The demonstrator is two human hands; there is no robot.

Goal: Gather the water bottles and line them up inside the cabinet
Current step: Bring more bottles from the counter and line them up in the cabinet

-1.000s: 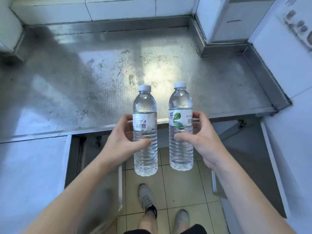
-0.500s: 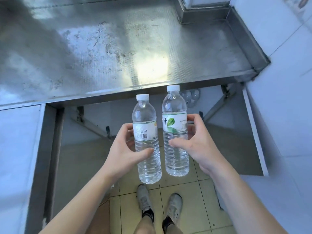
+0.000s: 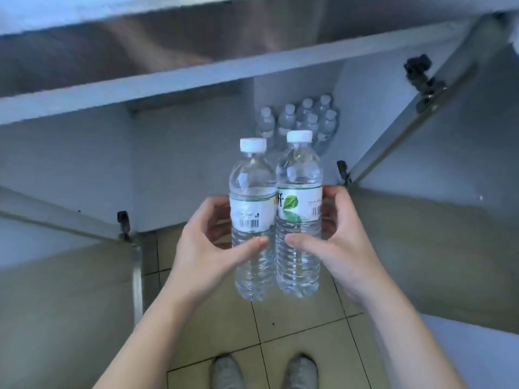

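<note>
My left hand (image 3: 205,242) grips a clear water bottle (image 3: 252,189) with a white cap and a barcode label. My right hand (image 3: 337,242) grips a second water bottle (image 3: 299,178) whose label shows a green leaf. Both bottles are upright, side by side and touching, held in front of the open cabinet (image 3: 182,169). Deep inside the cabinet, at the back right, several more bottles (image 3: 303,122) stand packed together, partly hidden behind the two I hold.
The steel counter edge (image 3: 168,77) runs across the top above the cabinet opening. Both cabinet doors stand open, the left door (image 3: 64,276) and the right door (image 3: 449,220), with hinges showing. Tiled floor (image 3: 295,324) and my shoes (image 3: 300,372) lie below.
The view has dropped from the countertop down to the cabinet opening. Both bottles have come lower and closer together, now touching. The stored bottles at the back have come into sight.
</note>
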